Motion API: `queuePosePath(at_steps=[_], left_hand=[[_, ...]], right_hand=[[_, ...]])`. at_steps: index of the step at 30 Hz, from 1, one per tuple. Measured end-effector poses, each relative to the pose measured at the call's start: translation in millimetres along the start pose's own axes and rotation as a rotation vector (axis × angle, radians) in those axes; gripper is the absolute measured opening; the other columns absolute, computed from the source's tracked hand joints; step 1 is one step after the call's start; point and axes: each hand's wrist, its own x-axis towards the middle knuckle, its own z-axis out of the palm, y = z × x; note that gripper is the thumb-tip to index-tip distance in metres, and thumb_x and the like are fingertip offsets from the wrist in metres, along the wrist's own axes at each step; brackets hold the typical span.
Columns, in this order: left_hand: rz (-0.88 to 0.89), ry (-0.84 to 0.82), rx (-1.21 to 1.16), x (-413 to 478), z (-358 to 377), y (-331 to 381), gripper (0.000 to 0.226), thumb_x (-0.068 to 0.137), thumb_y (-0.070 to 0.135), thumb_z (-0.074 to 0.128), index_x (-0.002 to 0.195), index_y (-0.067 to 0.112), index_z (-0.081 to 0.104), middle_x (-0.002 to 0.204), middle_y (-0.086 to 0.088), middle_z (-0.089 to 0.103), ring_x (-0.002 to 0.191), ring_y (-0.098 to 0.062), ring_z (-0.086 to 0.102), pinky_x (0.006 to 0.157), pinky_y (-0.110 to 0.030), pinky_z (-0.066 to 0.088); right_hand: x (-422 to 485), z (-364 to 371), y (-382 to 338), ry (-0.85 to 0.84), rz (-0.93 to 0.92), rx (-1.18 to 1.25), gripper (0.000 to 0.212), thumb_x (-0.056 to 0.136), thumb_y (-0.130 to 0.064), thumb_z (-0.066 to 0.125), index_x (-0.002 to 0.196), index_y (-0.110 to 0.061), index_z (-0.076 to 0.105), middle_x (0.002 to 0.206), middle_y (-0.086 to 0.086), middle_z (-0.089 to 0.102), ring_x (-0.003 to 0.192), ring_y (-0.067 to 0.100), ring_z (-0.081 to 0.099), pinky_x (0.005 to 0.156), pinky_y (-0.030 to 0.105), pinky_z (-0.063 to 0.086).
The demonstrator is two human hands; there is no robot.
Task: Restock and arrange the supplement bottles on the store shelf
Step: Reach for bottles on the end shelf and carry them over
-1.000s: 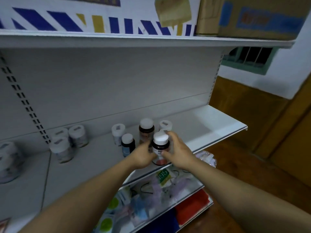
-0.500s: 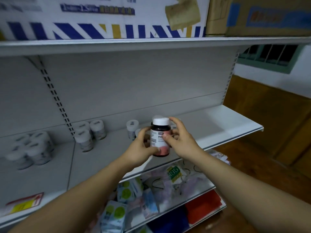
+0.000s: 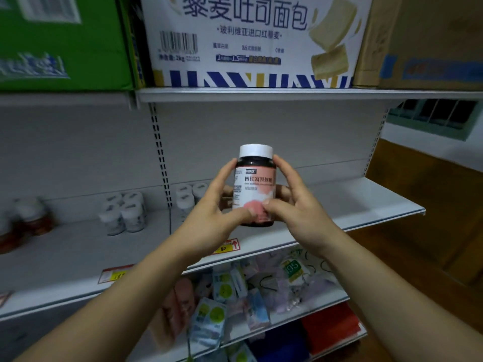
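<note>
Head view: your left hand [image 3: 209, 215] and right hand [image 3: 295, 205] both grip the dark, white-capped supplement bottle with its pink-and-white label [image 3: 254, 184], holding it upright in the air above the white metal shelf [image 3: 366, 202].

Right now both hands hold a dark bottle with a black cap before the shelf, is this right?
The cap is white, not black. In the head view, the left hand and right hand hold the dark bottle before the shelf.
</note>
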Motion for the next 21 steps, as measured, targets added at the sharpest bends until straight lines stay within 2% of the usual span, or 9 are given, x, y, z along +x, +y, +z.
queuePosePath(at_steps=[2,5,8,10,16,19,21], left_hand=[[0.038,0.016,0.011,-12.4,-3.0,14.9,0.079,0.066,0.023,0.075,0.118,0.062,0.031,0.1,0.005,0.062,0.095,-0.005,0.063,0.074,-0.021,0.053],[0.087,0.041,0.038,-25.7,-4.9,36.8,0.076,0.066,0.022,0.069,0.118,0.061,0.031,0.097,0.006,0.059,0.089,0.0,0.062,0.068,-0.016,0.052],[0.129,0.047,0.065,-33.2,-4.9,55.1,0.076,0.066,0.022,0.067,0.118,0.063,0.029,0.096,0.005,0.057,0.084,0.002,0.061,0.064,-0.015,0.051],[0.142,0.053,0.071,-34.9,-3.5,64.6,0.075,0.067,0.021,0.066,0.116,0.065,0.03,0.095,0.006,0.057,0.082,0.002,0.061,0.063,-0.015,0.051],[0.159,0.046,0.021,-32.2,7.2,81.7,0.071,0.055,0.035,0.068,0.109,0.072,0.039,0.092,0.007,0.063,0.091,-0.013,0.064,0.075,-0.028,0.052],[0.145,0.041,-0.054,-31.5,13.1,87.0,0.073,0.056,0.03,0.066,0.113,0.068,0.041,0.105,-0.007,0.063,0.096,-0.024,0.064,0.082,-0.036,0.051],[0.131,0.022,-0.117,-30.1,16.5,89.3,0.079,0.057,0.026,0.064,0.123,0.062,0.04,0.114,-0.014,0.062,0.099,-0.028,0.063,0.085,-0.04,0.049]], right_hand=[[-10.0,7.7,-14.7,-0.003,-0.033,0.014,0.067,0.085,-0.005,0.059,0.124,-0.053,0.034,0.107,0.007,0.065,0.094,0.013,0.067,0.075,0.026,0.054],[-21.3,13.6,-34.1,-0.024,-0.076,0.013,0.069,0.074,-0.02,0.059,0.127,-0.055,0.034,0.11,0.002,0.063,0.099,0.016,0.066,0.076,0.029,0.055],[-26.6,15.3,-48.8,-0.057,-0.136,0.02,0.065,0.074,-0.022,0.059,0.12,-0.061,0.035,0.11,-0.001,0.062,0.097,0.012,0.065,0.072,0.024,0.052],[-27.4,13.2,-57.0,-0.069,-0.173,0.022,0.064,0.074,-0.021,0.059,0.119,-0.061,0.035,0.109,-0.001,0.061,0.096,0.011,0.065,0.073,0.025,0.053],[-29.9,0.5,-73.1,-0.082,-0.268,-0.009,0.068,0.072,-0.027,0.066,0.122,-0.06,0.035,0.108,0.0,0.06,0.094,0.008,0.064,0.074,0.026,0.052],[-30.5,-4.9,-75.4,-0.088,-0.304,-0.006,0.069,0.065,-0.039,0.067,0.121,-0.065,0.037,0.113,0.004,0.058,0.101,0.017,0.063,0.079,0.034,0.055],[-31.1,-7.5,-77.3,-0.085,-0.324,0.005,0.071,0.062,-0.042,0.071,0.119,-0.067,0.038,0.113,0.001,0.056,0.101,0.017,0.063,0.078,0.032,0.055]])
